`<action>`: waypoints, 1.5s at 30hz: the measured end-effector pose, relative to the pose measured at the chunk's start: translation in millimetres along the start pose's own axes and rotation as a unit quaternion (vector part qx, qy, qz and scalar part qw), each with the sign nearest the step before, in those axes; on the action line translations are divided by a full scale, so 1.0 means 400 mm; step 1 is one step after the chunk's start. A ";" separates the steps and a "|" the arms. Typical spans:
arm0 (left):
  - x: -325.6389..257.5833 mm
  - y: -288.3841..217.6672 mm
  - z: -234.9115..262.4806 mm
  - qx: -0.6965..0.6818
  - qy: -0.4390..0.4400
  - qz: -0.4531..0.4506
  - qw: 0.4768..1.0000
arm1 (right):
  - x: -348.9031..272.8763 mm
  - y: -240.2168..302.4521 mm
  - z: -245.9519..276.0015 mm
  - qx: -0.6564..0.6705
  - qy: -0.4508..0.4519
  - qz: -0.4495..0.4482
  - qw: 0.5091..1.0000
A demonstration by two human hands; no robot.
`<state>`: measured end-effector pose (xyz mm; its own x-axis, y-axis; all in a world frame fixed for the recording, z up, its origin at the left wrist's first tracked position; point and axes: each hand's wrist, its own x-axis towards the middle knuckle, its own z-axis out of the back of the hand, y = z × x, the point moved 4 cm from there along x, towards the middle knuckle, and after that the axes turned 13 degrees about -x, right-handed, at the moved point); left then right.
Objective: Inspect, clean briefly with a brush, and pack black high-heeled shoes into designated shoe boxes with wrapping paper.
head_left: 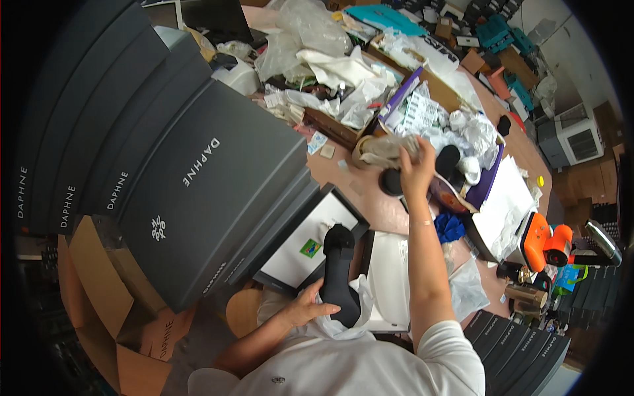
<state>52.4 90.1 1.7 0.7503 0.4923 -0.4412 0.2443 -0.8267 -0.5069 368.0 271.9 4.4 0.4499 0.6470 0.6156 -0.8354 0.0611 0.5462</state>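
Gripping a black high-heeled shoe (pixel 340 274) upright, heel topmost, the left hand (pixel 305 305) holds while the right hand (pixel 416 168) clutches crumpled paper (pixel 389 150).

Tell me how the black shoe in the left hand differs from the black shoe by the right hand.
The near shoe is held upright by the left hand, heel up, over white paper. The far shoe lies on the table beside the right hand, which grips crumpled paper. It shows less. Both are black.

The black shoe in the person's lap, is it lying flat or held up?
Held up. The left hand grips the black shoe near its lower end, so its chunky heel points upward, above the white tissue paper.
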 end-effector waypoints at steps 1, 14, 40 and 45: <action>-0.001 0.006 0.003 0.009 0.010 0.003 1.000 | 0.006 0.030 -0.032 -0.015 0.047 0.073 0.996; -0.069 -0.026 -0.074 0.134 -0.022 -0.088 0.987 | -0.105 0.047 0.158 0.074 0.257 -0.030 0.963; -0.136 0.271 -0.377 0.387 0.112 -0.070 0.912 | -0.621 0.371 0.875 0.016 0.154 -0.006 0.988; -0.124 0.265 -0.391 0.361 0.105 -0.045 0.925 | -0.625 0.357 0.882 0.015 0.145 0.015 0.989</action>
<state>137.2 -64.6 85.4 0.8684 0.4236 -0.2579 -0.1060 -0.3495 -0.9309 247.8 -149.3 129.0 0.3112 0.8395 0.4455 -0.8359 0.0187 0.5486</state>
